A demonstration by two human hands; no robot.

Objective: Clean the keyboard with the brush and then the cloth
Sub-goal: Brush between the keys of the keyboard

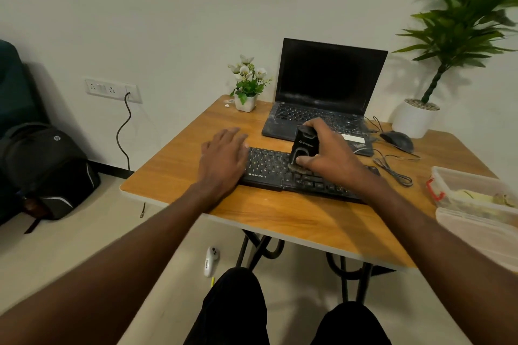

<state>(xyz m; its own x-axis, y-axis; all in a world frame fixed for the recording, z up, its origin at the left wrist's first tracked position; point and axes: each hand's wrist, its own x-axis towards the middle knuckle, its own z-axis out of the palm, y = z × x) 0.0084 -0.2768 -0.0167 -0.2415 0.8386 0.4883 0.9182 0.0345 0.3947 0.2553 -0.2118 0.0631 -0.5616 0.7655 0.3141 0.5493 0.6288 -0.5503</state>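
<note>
The brush [304, 148] is gripped by the right hand [328, 152] on the keyboard [269, 169]. The keyboard is pressed flat by the left hand [222, 158], fingers straight. Keys could be popped off if the brush is pushed too hard.

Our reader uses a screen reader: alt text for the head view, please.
A right hand grips a black brush, bristles on a black keyboard, while the left hand rests flat on its left end, atop a wooden table.

The right hand [328, 154] hides the keyboard's [269, 168] middle keys.
</note>
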